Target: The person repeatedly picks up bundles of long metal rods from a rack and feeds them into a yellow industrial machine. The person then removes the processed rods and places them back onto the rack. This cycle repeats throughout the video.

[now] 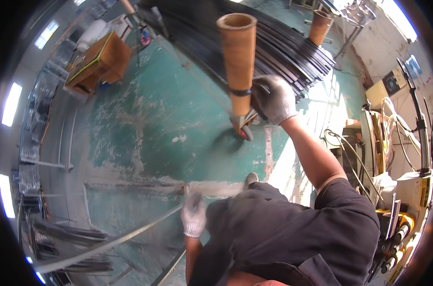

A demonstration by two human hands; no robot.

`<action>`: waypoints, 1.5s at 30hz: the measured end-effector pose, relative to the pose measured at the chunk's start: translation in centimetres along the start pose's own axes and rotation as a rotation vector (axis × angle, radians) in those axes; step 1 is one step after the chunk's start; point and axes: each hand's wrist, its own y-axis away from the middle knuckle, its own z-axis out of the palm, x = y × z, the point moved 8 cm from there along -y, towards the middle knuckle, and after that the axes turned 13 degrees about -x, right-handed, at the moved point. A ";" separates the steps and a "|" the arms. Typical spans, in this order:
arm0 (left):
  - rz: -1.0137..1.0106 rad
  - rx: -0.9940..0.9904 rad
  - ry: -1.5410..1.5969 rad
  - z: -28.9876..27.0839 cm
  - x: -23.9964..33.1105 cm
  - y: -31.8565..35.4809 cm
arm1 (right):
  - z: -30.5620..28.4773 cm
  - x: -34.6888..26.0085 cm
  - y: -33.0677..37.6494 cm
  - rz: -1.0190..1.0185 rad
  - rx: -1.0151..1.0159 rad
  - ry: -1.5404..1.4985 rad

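Note:
My right hand (277, 99), in a grey-white work glove, is at the edge of a stack of long dark bars (285, 59), just right of an upright cardboard tube (238, 62). Its fingers curl inward over something dark; what they grip is hidden. A black band (240, 92) goes round the tube's lower part. Down by my left side hangs my left hand (194, 215), also gloved, its fingers smeared by motion. A long pale strip (116, 243) runs from the lower left to beside this hand; I cannot tell whether they touch.
Under the stack shows a caster wheel (246, 133). A second cardboard tube (319, 28) stands at the far right of the bars. A brown wooden box (102, 59) is at the far left. Cables (343, 143) hang at right; more dark strips (73, 243) lie lower left.

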 end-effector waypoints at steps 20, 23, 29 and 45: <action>0.658 -0.822 -0.060 21.2 23.1 -25.7 | -1.4 26.7 -9.1 0.686 -0.694 0.505; 0.550 -0.845 0.059 21.4 23.2 -27.9 | -1.4 27.6 -10.4 0.631 -0.765 0.514; 0.160 -0.815 0.381 21.7 24.1 -29.2 | -2.6 29.3 -10.6 0.786 -0.782 0.001; 0.028 -0.641 0.546 28.5 24.7 -27.2 | -3.3 29.5 -10.2 0.711 -0.839 -0.029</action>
